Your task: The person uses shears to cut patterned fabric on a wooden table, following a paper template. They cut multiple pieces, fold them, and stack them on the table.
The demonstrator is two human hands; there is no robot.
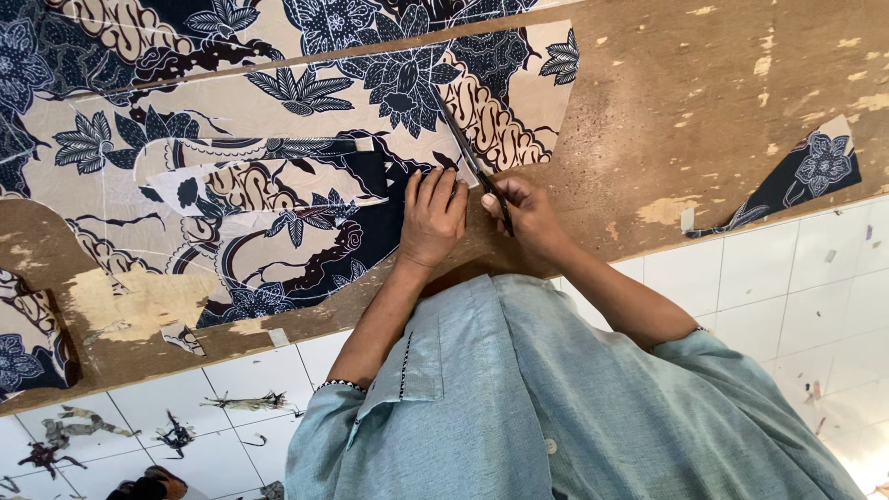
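A cream and dark-blue batik cloth printed with flowers and leaves [278, 139] lies spread over the upper left of the frame on a worn brown wooden board [704, 111]. Just left of centre, the left hand [432, 218] lies flat on the cloth's lower edge, fingers together and pressing it down. Just right of it, the right hand [523, 213] is closed around the handles of a pair of dark-bladed scissors [470, 159], whose blades point up and left into the cloth.

The cutting looks partly done. The cloth's lower edge already follows curved outlines, and the slanted right edge near the upper middle appears trimmed. 1 cut-off piece of the same print [815, 171] lies well apart at the right of the frame, and another piece [18, 343] sits at the left edge. Small scraps [245, 401] litter the white tiled floor [759, 278] at lower left.

The strip of cloth to the right of the blades seems not yet separated, and the large sheet in the upper left appears uncut, so much of the work likely remains.
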